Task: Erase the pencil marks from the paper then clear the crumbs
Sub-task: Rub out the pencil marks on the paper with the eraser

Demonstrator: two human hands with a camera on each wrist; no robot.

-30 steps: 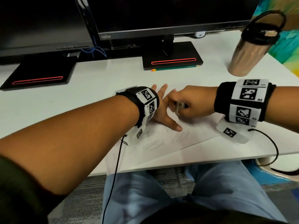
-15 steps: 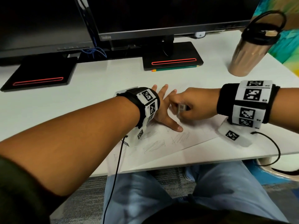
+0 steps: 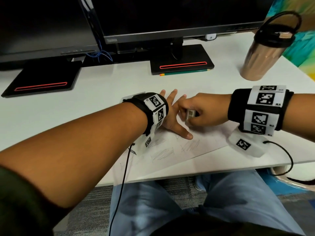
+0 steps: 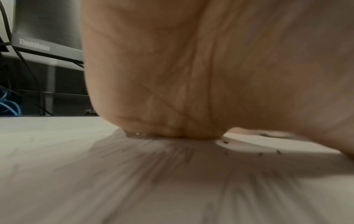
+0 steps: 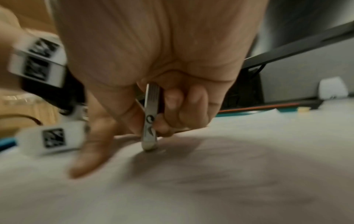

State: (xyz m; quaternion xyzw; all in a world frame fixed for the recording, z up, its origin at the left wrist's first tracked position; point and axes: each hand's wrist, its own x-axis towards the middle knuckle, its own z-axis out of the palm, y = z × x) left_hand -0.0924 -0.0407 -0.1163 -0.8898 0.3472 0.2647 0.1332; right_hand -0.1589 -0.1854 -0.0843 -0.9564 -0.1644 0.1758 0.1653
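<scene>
A white sheet of paper (image 3: 170, 160) lies near the desk's front edge, with grey pencil scribbles (image 3: 162, 154) in patches. My left hand (image 3: 170, 120) lies flat on its upper part, fingers spread and thumb pointing right. The left wrist view shows the palm (image 4: 172, 75) pressing on the paper (image 4: 114, 181), with a few dark crumbs (image 4: 226, 142) beside it. My right hand (image 3: 204, 111) grips a white eraser (image 3: 190, 114) just right of the left hand. In the right wrist view the eraser (image 5: 151, 121) stands with its tip on the paper (image 5: 229, 181).
Two dark monitors stand at the back on black bases (image 3: 182, 65) (image 3: 42, 79). A green pencil (image 3: 185, 72) lies against the right base. A metal tumbler (image 3: 262, 53) with a black lid stands at the far right. The desk edge (image 3: 204, 172) runs just below the paper.
My right hand with the eraser has shifted by small amounts back and forth on the paper. The left hand has stayed pressed in place.
</scene>
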